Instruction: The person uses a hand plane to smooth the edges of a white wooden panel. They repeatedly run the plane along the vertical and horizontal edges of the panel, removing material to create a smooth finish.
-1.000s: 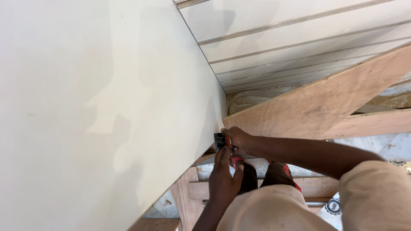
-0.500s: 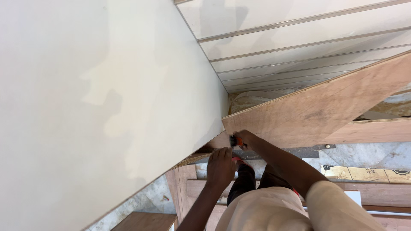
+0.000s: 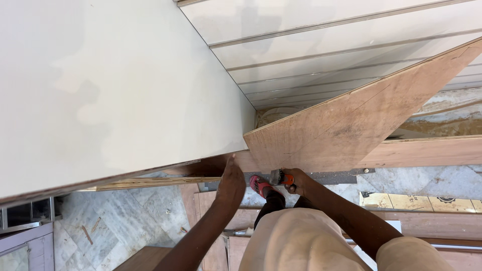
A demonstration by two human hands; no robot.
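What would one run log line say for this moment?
left hand: pressed under white panel edge | right hand: gripping small orange tool at plywood sheet | floor: marble

Person wears a beige short-sleeved shirt (image 3: 296, 241), dark trousers (image 3: 273, 203) and red footwear (image 3: 260, 185); forearms and hands bare.

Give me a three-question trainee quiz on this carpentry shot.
1. True or false: the right hand holds a small tool with an orange body.
2. What does the left hand touch? A) the floor tiles B) the underside edge of the pale laminated board C) the red footwear
3. Fill in: the triangular panel above the right hand is bare brown ____.

Key: 1 true; 2 B; 3 plywood.
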